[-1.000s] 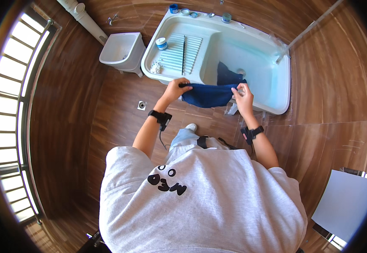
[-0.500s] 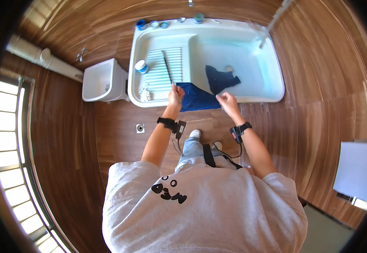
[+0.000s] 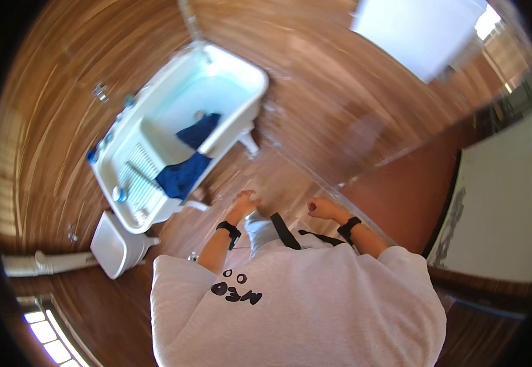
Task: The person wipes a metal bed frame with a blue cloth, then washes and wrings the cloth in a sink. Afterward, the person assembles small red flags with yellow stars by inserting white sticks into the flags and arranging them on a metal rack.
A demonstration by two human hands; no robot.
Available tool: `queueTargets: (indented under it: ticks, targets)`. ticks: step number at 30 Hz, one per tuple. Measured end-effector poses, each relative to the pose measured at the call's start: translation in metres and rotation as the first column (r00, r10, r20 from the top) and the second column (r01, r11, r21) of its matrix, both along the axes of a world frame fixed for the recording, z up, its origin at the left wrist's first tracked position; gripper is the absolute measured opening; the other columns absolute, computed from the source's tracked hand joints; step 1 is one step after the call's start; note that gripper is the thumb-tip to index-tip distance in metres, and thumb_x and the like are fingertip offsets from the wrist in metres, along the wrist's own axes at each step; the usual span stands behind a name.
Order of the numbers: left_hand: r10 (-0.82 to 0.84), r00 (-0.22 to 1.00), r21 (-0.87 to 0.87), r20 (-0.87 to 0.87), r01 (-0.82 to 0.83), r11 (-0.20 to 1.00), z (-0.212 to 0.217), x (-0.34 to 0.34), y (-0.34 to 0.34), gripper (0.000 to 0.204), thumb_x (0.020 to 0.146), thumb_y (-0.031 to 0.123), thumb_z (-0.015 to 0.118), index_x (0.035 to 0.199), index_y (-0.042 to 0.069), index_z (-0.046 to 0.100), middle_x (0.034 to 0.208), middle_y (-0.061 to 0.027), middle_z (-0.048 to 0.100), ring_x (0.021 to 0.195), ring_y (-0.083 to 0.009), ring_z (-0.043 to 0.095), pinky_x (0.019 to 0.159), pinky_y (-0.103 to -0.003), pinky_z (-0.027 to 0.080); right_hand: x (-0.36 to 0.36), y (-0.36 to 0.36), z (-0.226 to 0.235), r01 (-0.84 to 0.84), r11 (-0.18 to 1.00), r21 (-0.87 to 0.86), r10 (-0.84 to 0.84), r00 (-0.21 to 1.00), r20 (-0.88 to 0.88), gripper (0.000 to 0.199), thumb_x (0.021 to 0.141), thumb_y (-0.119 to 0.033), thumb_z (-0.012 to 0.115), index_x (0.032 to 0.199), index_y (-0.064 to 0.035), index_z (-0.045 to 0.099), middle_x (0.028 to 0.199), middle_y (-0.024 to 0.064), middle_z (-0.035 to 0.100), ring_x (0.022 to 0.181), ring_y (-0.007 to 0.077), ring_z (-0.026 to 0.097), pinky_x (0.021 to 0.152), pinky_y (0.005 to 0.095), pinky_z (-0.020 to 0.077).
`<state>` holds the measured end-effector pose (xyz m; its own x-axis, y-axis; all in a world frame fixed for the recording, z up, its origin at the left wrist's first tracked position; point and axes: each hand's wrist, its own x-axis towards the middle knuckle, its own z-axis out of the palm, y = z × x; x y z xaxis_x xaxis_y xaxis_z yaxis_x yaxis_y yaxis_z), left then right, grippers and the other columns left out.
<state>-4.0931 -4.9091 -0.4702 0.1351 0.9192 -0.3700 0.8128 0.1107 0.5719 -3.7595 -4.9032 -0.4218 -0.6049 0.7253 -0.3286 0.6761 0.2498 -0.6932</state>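
- So half a second back both hands were pinching the dark blue cloth (image 3: 182, 175) at the near rim of the white wash tub (image 3: 235, 131). Now they've let go of it.
- Left hand (image 3: 245, 200) is curled into a loose fist, holding nothing, and has pulled back toward the body. The cloth sits off to its left and a bit farther out, clearly apart from it.
- Right hand (image 3: 318, 207) is also closed up in a fist, empty, out over the wooden floor (image 3: 315, 98), well apart from the tub.
- The cloth itself got left draped over the tub's front edge, half hanging down the outside. A second bit of dark blue fabric (image 3: 200, 129) lies inside the basin, just past it.
- The whole view has swung around: the tub was straight ahead of the hands before, now it's way off to the left and tilted.
- Small white bin (image 3: 114, 246) on the floor is down left of the left hand, near the tub's corner.
- Picture is blurry, so finger detail is hard to tell.
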Motion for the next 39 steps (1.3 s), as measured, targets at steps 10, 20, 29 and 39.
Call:
queueTargets:
  ticks: [10, 20, 29, 39]
  targets:
    - [-0.762, 0.637, 0.009, 0.112, 0.767, 0.642, -0.074, 0.325, -0.056, 0.025, 0.081, 0.022, 0.050, 0.085, 0.000, 0.062, 0.084, -0.0229, 0.062, 0.077, -0.0384, 0.059, 0.070, -0.044, 0.047, 0.316, -0.304, -0.108, 0.654, 0.749, -0.104, -0.659, 0.752, -0.011, 0.045, 0.067, -0.008, 0.058, 0.112, -0.0019, 0.053, 0.104, 0.0231, 0.059, 0.095, 0.0315, 0.058, 0.078, 0.0372, 0.0477]
    - [-0.975, 0.158, -0.212, 0.158, 0.970, 0.123, -0.081, 0.631, -0.031, 0.065, 0.091, 0.050, 0.035, 0.134, 0.000, 0.035, 0.134, -0.0252, 0.037, 0.124, -0.0387, 0.035, 0.105, -0.040, 0.027, 0.498, -0.270, -0.044, 0.908, 0.272, -0.320, -0.944, 0.317, 0.096, 0.044, 0.068, -0.010, 0.059, 0.111, -0.0020, 0.054, 0.102, 0.0228, 0.060, 0.094, 0.0334, 0.058, 0.078, 0.0391, 0.0481]
    - [-0.969, -0.019, -0.343, 0.246, 0.933, -0.105, -0.044, 0.965, 0.048, 0.075, 0.087, 0.057, 0.036, 0.134, -0.002, 0.034, 0.137, -0.0283, 0.032, 0.127, -0.0413, 0.030, 0.105, -0.045, 0.024, 0.760, -0.190, -0.026, 0.926, 0.282, -0.252, -0.898, 0.347, 0.269, 0.043, 0.069, -0.012, 0.059, 0.111, -0.0021, 0.055, 0.100, 0.0225, 0.061, 0.093, 0.0351, 0.059, 0.077, 0.0408, 0.0486]
    - [-0.958, 0.069, -0.393, 0.277, 0.918, -0.048, 0.048, 1.142, 0.142, 0.050, 0.087, 0.037, 0.045, 0.116, -0.004, 0.048, 0.121, -0.0307, 0.044, 0.109, -0.0434, 0.046, 0.090, -0.048, 0.038, 1.007, -0.111, -0.029, 0.833, 0.495, -0.247, -0.750, 0.554, 0.361, 0.043, 0.069, -0.015, 0.060, 0.110, -0.0022, 0.056, 0.098, 0.0221, 0.062, 0.092, 0.0370, 0.059, 0.076, 0.0427, 0.0490]
